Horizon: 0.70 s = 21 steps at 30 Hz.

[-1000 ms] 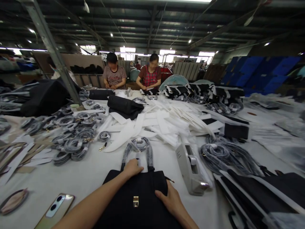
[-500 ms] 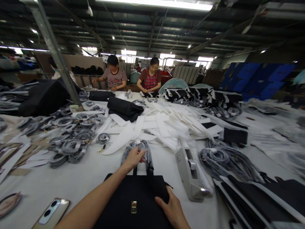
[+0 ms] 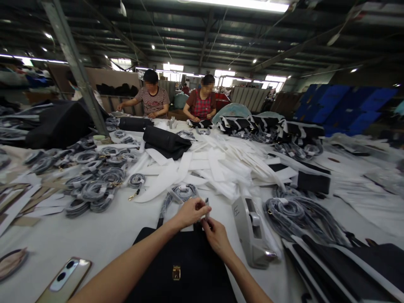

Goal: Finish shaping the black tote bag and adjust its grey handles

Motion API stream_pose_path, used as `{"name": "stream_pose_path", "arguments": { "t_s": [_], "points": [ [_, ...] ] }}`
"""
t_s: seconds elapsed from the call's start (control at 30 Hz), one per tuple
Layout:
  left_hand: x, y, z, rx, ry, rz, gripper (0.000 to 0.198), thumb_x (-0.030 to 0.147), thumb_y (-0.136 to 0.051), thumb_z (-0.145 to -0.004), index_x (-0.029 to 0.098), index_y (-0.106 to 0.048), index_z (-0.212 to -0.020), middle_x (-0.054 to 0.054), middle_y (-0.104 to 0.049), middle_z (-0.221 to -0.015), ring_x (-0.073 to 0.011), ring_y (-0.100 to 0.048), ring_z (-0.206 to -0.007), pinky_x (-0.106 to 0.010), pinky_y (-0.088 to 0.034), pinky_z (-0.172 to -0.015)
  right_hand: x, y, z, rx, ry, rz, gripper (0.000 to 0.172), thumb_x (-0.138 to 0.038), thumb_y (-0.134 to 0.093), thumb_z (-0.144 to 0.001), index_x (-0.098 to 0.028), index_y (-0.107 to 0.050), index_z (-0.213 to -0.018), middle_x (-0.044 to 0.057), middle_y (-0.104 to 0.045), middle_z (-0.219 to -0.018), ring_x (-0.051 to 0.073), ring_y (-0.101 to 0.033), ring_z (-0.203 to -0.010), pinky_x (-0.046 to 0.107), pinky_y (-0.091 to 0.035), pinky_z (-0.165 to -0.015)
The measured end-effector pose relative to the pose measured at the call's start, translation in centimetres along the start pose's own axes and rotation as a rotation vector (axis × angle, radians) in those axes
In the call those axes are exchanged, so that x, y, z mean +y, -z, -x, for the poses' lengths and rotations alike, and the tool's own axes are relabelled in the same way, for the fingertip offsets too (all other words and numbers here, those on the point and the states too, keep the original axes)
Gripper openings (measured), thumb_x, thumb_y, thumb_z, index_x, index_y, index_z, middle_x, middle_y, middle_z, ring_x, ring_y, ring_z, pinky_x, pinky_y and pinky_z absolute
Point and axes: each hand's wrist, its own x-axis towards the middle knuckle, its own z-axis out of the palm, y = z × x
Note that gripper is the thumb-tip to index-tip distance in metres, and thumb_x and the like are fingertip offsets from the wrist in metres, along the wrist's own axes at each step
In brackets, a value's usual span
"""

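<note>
A black bag [image 3: 186, 265] with a gold clasp [image 3: 176, 272] lies flat in front of me. Its grey plastic-wrapped handle [image 3: 164, 206] extends beyond the bag's top edge. My left hand [image 3: 193, 211] is closed, pinching the handle's wrapped right side above that edge. Just below it my right hand [image 3: 217, 236] pinches the same side near where it joins the bag. The fingers of both hands almost meet, and what lies between them is partly hidden. A coiled wrapped strap [image 3: 184, 192] rests just past the left hand.
Right of the bag stands a grey tape dispenser [image 3: 254, 231]; beyond it lie wrapped straps [image 3: 285, 208] and stacked black bags [image 3: 353, 261]. White foam strips [image 3: 217, 164] cover the middle. Coiled straps [image 3: 94, 191] and a phone [image 3: 65, 280] are at left. Two people [image 3: 202, 103] work opposite.
My right hand has left the bag's right edge and moved up beside my left hand. My left hand has shifted right, drawing the handle's right side with it.
</note>
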Motion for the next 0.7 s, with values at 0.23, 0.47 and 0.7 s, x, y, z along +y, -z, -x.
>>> {"name": "stream_pose_path", "arguments": {
  "t_s": [0.23,0.47,0.7],
  "points": [
    [-5.2,-2.3,2.4,-0.030,0.196,-0.074,0.031,0.043,-0.050,-0.092,0.015,-0.062,-0.084,0.000,-0.063,-0.073,-0.0144,-0.060,-0.068,-0.032,-0.047,-0.071,1.6,-0.3,0.7,0.001,-0.099,0.051,0.048,-0.057,-0.036,-0.087,-0.021,-0.058,-0.064,0.003,-0.061,-0.061,0.020,-0.058,-0.063,0.028,-0.040,-0.058],
    [-5.6,-2.9,4.7,-0.080,0.107,-0.051,0.022,0.029,-0.052,-0.088,0.019,-0.066,-0.075,-0.002,-0.069,-0.078,-0.0172,-0.061,-0.079,-0.026,-0.043,-0.075,4.2,-0.4,0.0,0.042,-0.234,0.232,0.045,-0.051,-0.038,-0.086,-0.023,-0.052,-0.053,0.010,-0.064,-0.060,0.026,-0.062,-0.062,0.033,-0.039,-0.058],
    [-9.5,4.8,3.9,0.141,0.355,0.084,0.022,0.034,-0.053,-0.093,0.014,-0.062,-0.095,-0.003,-0.065,-0.087,-0.0147,-0.063,-0.078,-0.033,-0.052,-0.075,3.6,1.3,0.7,0.033,-0.250,0.419,0.050,-0.062,-0.043,-0.084,-0.023,-0.058,-0.056,0.012,-0.066,-0.067,0.028,-0.063,-0.068,0.034,-0.037,-0.061]
  ]
}}
